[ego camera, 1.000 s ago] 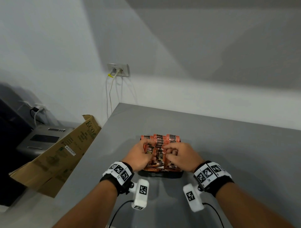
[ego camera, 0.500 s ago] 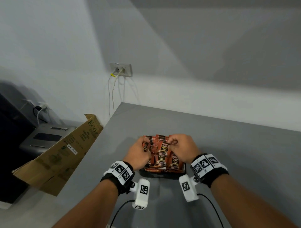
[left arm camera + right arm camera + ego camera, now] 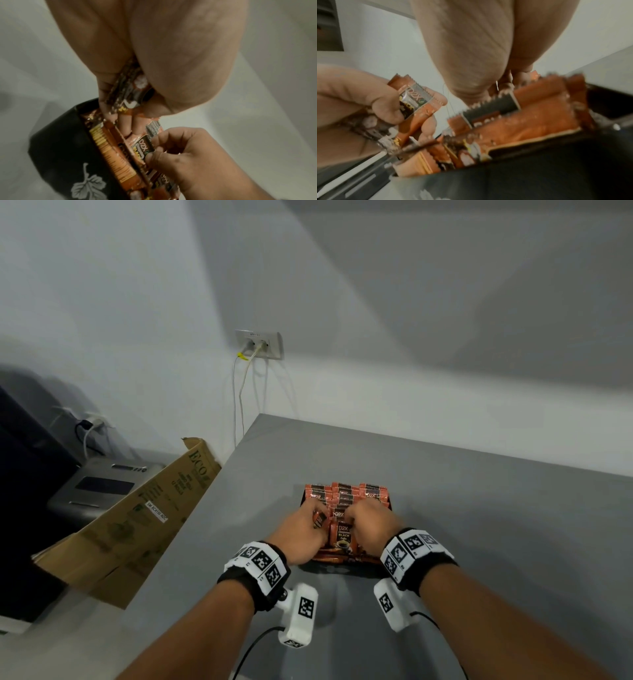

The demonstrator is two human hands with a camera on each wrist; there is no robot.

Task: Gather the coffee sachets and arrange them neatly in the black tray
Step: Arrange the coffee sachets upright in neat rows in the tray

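Observation:
A black tray [image 3: 329, 569] with a leaf print sits on the grey table and is packed with rows of orange coffee sachets [image 3: 344, 494]. My left hand [image 3: 308, 530] hovers over the tray's left side, thumb and fingers curled round a sachet [image 3: 130, 93] lifted out of the row. My right hand [image 3: 371, 525] is over the tray's right half, pinching the top edge of another sachet [image 3: 143, 146] that stands among the rest. In the right wrist view the left hand [image 3: 359, 101] grips its sachet [image 3: 414, 100] above the tray [image 3: 539, 173]. The tray's near rows are hidden under both hands.
A brown cardboard box [image 3: 137, 518] leans against the table's left edge, with a grey device [image 3: 102, 484] behind it. A wall socket [image 3: 258, 344] with hanging cables is at the back. Bare grey tabletop [image 3: 496, 525] stretches right of the tray.
The right hand went out to the sachets' far ends and has come back to the middle row. The left hand has stayed at the left side, still holding a sachet.

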